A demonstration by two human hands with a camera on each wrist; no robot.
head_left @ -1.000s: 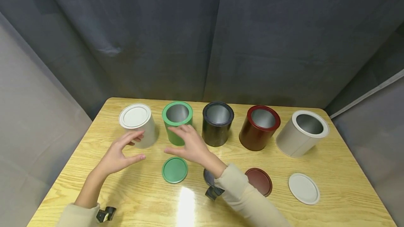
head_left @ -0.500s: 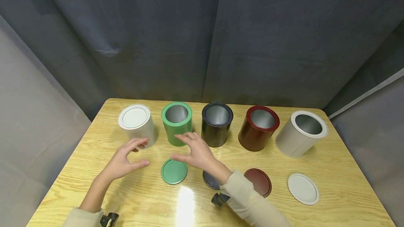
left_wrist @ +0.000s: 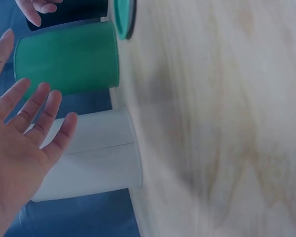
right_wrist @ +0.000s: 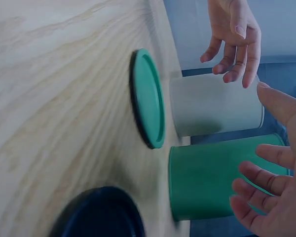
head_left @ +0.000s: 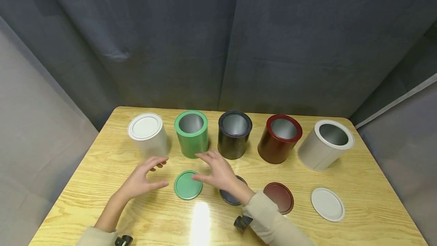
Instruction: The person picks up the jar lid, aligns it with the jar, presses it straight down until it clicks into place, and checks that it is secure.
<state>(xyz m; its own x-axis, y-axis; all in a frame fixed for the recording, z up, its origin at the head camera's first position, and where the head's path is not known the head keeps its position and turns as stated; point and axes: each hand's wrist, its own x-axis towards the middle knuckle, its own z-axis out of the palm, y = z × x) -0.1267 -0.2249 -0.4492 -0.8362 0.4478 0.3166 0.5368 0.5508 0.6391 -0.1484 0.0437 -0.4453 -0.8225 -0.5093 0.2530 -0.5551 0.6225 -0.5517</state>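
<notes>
My left hand [head_left: 145, 179] hovers over the table in front of the lidded white can [head_left: 146, 134], thumb and fingers spread apart with nothing between them. To its right, my right hand [head_left: 218, 174] is held in the air, palm turned left, also without anything in it. Its thumb overlaps the green lid [head_left: 187, 186] in the head view. Behind the lid stands the green can [head_left: 193, 143], uncovered, its metal inside showing. A dark lid [head_left: 228, 197] lies partly hidden under my right wrist. In the right wrist view, the left hand [right_wrist: 237, 42] shows beyond the right hand's fingers [right_wrist: 259, 177].
Further right stand an open black can [head_left: 233, 145], an open dark red can [head_left: 278, 149] and an open off-white can [head_left: 317, 153]. A dark red lid [head_left: 279, 197] and a white lid [head_left: 327, 204] lie before them. A grey curtain [head_left: 218, 41] hangs behind the table [head_left: 164, 219].
Both hands have drawn back toward the near edge and shifted right, away from the white and green cans. The cans and lids stay in place.
</notes>
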